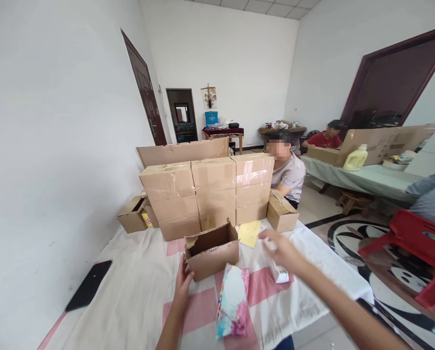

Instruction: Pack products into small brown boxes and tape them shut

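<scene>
An open box [212, 265] of thin brown cardboard stands midway across the surface [130, 291], its long side roughly facing the near edge. It is oblong, with a dark hollow inside, a ragged, notched rim and a torn bit of flap rising at its far right corner. The left hand [183, 278] is clamped on its near left corner, fingers along the end panel and thumb low by the front face.

Just in front, toward the near edge, lies a glossy packet [234, 306], flat and oblong, swirled pink and turquoise with a pale oval in the middle. To the right is a smooth white object [281, 276], long and narrow, partly covered by the right hand [281, 250]. That hand is blurred, fingers loosely apart; whether it touches the white object I cannot tell. Beyond it lies a yellow sheet [250, 233] with an uneven edge.

Under everything spreads a creased cloth [130, 272], white with pink squares. Toward the far edge rises a wall of taped boxes [213, 194], three across and three high, shiny with clear tape. A closed box [281, 214] sits by the far right corner; a flat black object [89, 286] lies along the left edge.
</scene>
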Action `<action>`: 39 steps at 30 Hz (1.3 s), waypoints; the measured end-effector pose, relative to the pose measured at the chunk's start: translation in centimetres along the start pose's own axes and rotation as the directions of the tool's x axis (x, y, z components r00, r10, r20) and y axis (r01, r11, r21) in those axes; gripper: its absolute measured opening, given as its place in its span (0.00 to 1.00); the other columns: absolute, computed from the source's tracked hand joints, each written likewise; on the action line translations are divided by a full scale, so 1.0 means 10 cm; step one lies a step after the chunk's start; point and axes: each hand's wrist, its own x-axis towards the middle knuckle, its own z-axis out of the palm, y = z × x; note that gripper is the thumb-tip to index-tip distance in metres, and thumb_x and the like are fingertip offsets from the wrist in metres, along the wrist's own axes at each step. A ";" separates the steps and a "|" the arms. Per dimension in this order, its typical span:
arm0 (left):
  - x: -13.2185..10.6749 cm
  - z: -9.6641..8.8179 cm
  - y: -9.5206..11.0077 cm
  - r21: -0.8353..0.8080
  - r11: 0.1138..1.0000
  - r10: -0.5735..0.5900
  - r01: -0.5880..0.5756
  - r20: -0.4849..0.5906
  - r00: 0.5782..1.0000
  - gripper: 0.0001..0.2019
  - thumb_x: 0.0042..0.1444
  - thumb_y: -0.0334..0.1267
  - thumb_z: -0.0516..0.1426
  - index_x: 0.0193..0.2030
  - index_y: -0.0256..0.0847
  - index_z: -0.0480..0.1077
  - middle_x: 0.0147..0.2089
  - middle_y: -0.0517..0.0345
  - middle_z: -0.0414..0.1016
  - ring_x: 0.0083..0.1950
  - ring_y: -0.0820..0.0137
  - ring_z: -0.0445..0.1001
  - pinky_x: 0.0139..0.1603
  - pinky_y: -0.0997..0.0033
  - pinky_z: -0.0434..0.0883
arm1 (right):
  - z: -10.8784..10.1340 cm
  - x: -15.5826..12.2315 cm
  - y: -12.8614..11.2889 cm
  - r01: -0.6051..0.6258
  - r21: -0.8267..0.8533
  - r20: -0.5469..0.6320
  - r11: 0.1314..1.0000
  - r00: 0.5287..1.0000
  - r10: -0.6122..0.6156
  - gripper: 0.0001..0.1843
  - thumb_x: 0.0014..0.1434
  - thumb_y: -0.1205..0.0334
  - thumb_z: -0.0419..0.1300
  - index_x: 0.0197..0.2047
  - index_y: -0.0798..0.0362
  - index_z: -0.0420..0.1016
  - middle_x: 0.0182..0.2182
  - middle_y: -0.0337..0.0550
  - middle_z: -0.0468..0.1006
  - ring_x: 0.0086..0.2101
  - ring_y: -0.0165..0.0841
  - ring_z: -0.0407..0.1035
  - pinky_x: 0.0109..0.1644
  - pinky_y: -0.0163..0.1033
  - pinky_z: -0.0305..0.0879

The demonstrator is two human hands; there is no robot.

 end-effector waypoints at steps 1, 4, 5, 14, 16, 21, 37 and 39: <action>0.00 0.00 0.01 -0.001 1.000 -0.005 0.005 -0.003 1.000 0.44 0.51 0.53 0.66 0.73 0.51 0.56 0.73 0.48 0.61 0.72 0.47 0.59 0.66 0.56 0.67 | 0.20 -0.07 -0.02 0.061 0.041 0.164 0.997 0.984 -0.067 0.25 0.64 0.73 0.53 0.60 0.44 0.74 0.58 0.46 0.76 0.58 0.41 0.69 0.62 0.52 0.66; -0.01 0.02 0.04 0.003 1.000 -0.012 0.012 -0.005 1.000 0.45 0.50 0.55 0.66 0.74 0.50 0.56 0.73 0.47 0.61 0.72 0.46 0.61 0.65 0.56 0.68 | 0.79 -0.33 -0.15 0.063 0.170 0.578 0.983 0.802 -0.151 0.53 0.44 0.77 0.56 0.73 0.38 0.56 0.73 0.44 0.55 0.72 0.52 0.42 0.71 0.67 0.43; -0.01 0.03 0.05 0.009 1.000 -0.011 0.011 0.002 1.000 0.45 0.51 0.55 0.66 0.74 0.49 0.56 0.74 0.47 0.59 0.72 0.47 0.61 0.65 0.57 0.68 | 0.93 -0.39 -0.19 0.020 0.186 0.624 0.982 0.770 -0.134 0.58 0.40 0.77 0.57 0.75 0.38 0.51 0.75 0.43 0.49 0.73 0.52 0.36 0.72 0.68 0.38; -0.01 0.03 0.05 0.042 0.999 -0.023 0.021 0.046 0.999 0.46 0.53 0.54 0.65 0.76 0.49 0.51 0.76 0.48 0.56 0.71 0.45 0.62 0.67 0.54 0.67 | 0.94 -0.35 -0.29 0.166 0.453 0.586 0.876 0.685 -0.433 0.60 0.41 0.59 0.62 0.76 0.53 0.44 0.72 0.59 0.55 0.70 0.60 0.45 0.72 0.68 0.28; -0.01 0.02 0.03 0.045 0.999 -0.018 0.017 0.039 0.999 0.45 0.54 0.53 0.64 0.75 0.50 0.52 0.76 0.49 0.55 0.72 0.46 0.61 0.67 0.54 0.66 | 0.94 -0.28 -0.31 0.250 0.455 0.549 0.855 0.677 -0.490 0.56 0.42 0.57 0.63 0.74 0.54 0.50 0.67 0.61 0.63 0.65 0.59 0.55 0.70 0.67 0.37; -0.03 -0.02 -0.02 0.069 0.996 -0.053 0.051 0.033 0.998 0.44 0.56 0.53 0.63 0.76 0.49 0.50 0.77 0.49 0.51 0.72 0.48 0.61 0.66 0.58 0.67 | 0.91 -0.08 -0.43 0.374 0.318 0.625 0.871 0.609 -0.489 0.41 0.40 0.56 0.67 0.59 0.57 0.68 0.50 0.57 0.73 0.48 0.51 0.66 0.50 0.53 0.62; -0.07 0.01 0.00 -0.019 0.999 -0.034 0.034 -0.004 0.999 0.39 0.53 0.47 0.65 0.71 0.51 0.60 0.73 0.50 0.61 0.69 0.51 0.65 0.64 0.56 0.69 | 0.26 0.30 -0.37 0.024 0.180 0.873 0.983 0.457 -0.171 0.37 0.35 0.56 0.72 0.49 0.53 0.67 0.46 0.48 0.71 0.41 0.44 0.69 0.35 0.40 0.63; -0.05 0.02 0.10 -0.045 0.997 0.060 -0.064 -0.089 0.994 0.33 0.54 0.43 0.62 0.68 0.50 0.64 0.69 0.48 0.67 0.68 0.53 0.66 0.62 0.56 0.69 | -0.06 0.44 -0.34 -0.064 0.186 0.857 0.981 0.500 -0.129 0.33 0.34 0.58 0.72 0.45 0.51 0.66 0.43 0.45 0.71 0.38 0.41 0.68 0.35 0.39 0.63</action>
